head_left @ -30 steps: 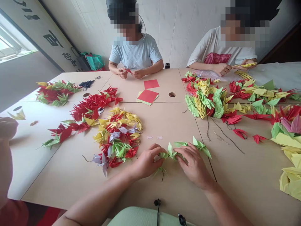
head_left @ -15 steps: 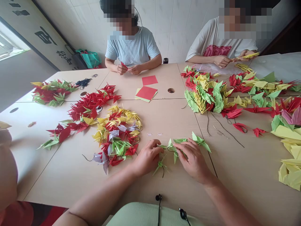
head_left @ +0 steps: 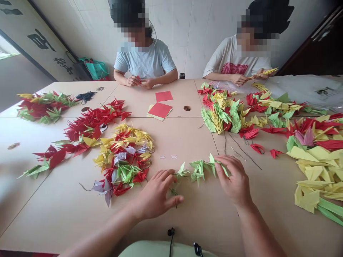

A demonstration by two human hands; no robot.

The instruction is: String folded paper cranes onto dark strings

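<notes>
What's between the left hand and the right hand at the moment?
In the head view, a strand of green folded-paper pieces lies between the left hand and the right hand.

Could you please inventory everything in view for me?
Table: one, light brown, across view
Paper strand: one, green, near middle
Paper heaps: several, mixed colours, left and right
Squares: two, red, far middle
Sheet: at least one, yellow, beneath nearer square
Thread: one bundle, dark, far left
Labels: two, white and pink, middle
Bag: one, teal, back left
Sign: one, pale, back left
Co-workers: two, pale shirts, far side
Left hand: one, open, strand's left end
Right hand: one, pinching strand's right end
</notes>
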